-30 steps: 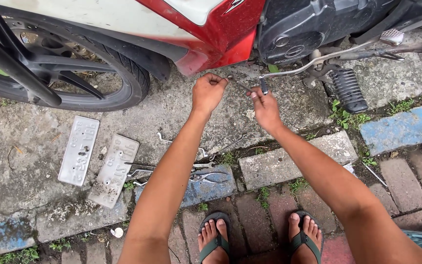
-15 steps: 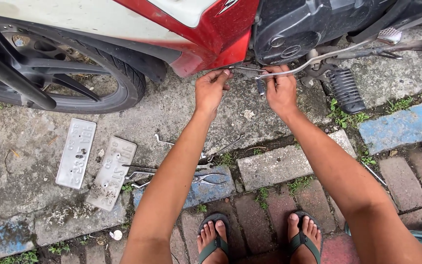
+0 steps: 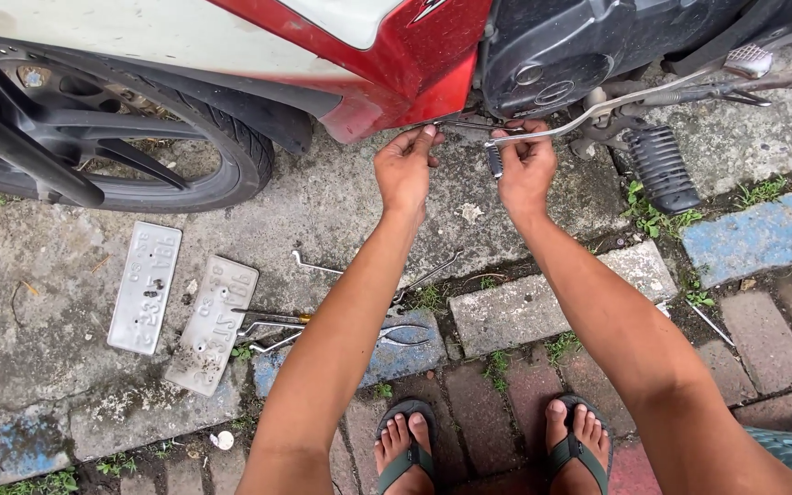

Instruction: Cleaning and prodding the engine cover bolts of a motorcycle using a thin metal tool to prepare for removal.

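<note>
Left hand (image 3: 405, 170) pinches a thin rod (image 3: 465, 122) under the motorbike (image 3: 396, 55); right hand (image 3: 524, 165) grips a small tool (image 3: 494, 160), which might slip.

Your one camera sits on your head, looking steeply down and forward over both outstretched arms. Near the top edge lies the motorcycle's red underside (image 3: 396, 73); your sandalled feet (image 3: 497, 445) on the brick paving fill the bottom edge.

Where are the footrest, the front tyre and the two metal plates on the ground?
footrest (image 3: 662, 170), head view, ribbed black rubber.
front tyre (image 3: 247, 151), head view, tread by the ground.
metal plates (image 3: 145, 286), head view, middle of the left one.
</note>
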